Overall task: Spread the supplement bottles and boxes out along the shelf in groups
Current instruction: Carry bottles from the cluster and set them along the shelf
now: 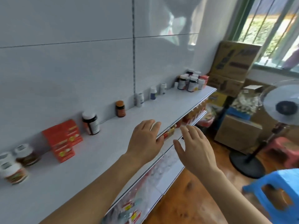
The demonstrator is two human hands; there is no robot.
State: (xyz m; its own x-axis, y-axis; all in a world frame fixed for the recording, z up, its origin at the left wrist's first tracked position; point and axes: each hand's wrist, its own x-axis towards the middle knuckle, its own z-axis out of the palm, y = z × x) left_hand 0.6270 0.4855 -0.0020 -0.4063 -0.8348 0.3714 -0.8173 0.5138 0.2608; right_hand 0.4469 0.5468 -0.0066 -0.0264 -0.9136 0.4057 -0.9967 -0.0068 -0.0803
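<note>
The white top shelf (103, 152) runs from lower left to upper right along the tiled wall (68, 62), and both hands hang over its front edge holding nothing. The left hand (145, 141) lies palm down above the shelf lip with fingers straight and relaxed; the right hand (193, 147) floats just beside it, off the front of the shelf, fingers loosely spread.

Beyond the right hand, stacked cardboard cartons (233, 65) stand against the corner under the window (271, 29); what they hold cannot be told. Below them a clear bag of small pale pieces (244, 101) sits on another carton. A standing fan (282, 107) and a blue plastic stool (278, 189) stand on the wooden floor to the right of that hand. Under the hands, the lower shelves (161, 172) carry blurred packets.

Left of the left hand, two red boxes (63, 139) stand touching, one in front of the other. Further left is a cluster of three white-capped jars (16, 164), blurred. Just beyond the boxes stands a dark bottle with a white cap (91, 123), then an amber bottle with an orange cap (120, 109). Ahead of the hands, three small white bottles (152, 92) are spaced along the wall, and at the far end a tight group of dark white-capped bottles (190, 81) stands with a small red box (204, 78).
</note>
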